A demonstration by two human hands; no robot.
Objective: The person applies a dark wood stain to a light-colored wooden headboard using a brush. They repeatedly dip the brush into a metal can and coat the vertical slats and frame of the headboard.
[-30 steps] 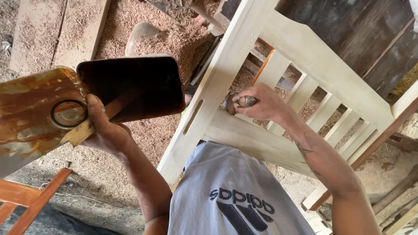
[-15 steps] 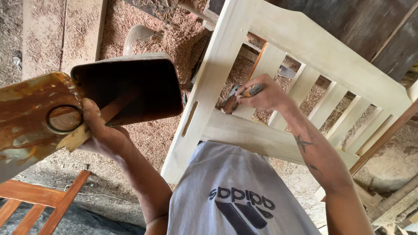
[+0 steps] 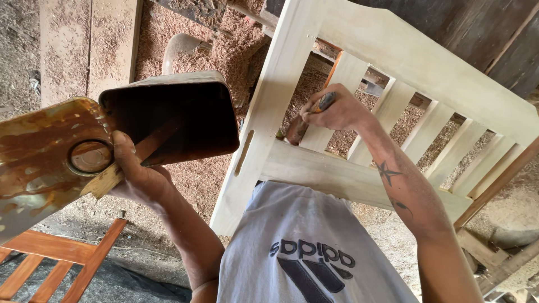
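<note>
Left hand (image 3: 137,179): fingers clamped on a stick across the tin (image 3: 168,120), which is held tilted, mouth open.
Right hand (image 3: 334,109): fingers wrapped round a brush (image 3: 306,120), its tip at the frame (image 3: 314,174).
Risk: stain may be spilled if the tin tips further; drips could be left on pale slats.

A pale, cream-white slatted wooden frame (image 3: 337,174) stood over tan sawdust (image 3: 224,33). The cut-open metal can (image 3: 168,118) was dark brown inside, its flap streaked rusty orange and amber. A stained brown stick (image 3: 151,146) crossed it. The shirt (image 3: 314,247) was light grey with dark navy print. Another slatted frame (image 3: 50,258) was orange-brown.
</note>
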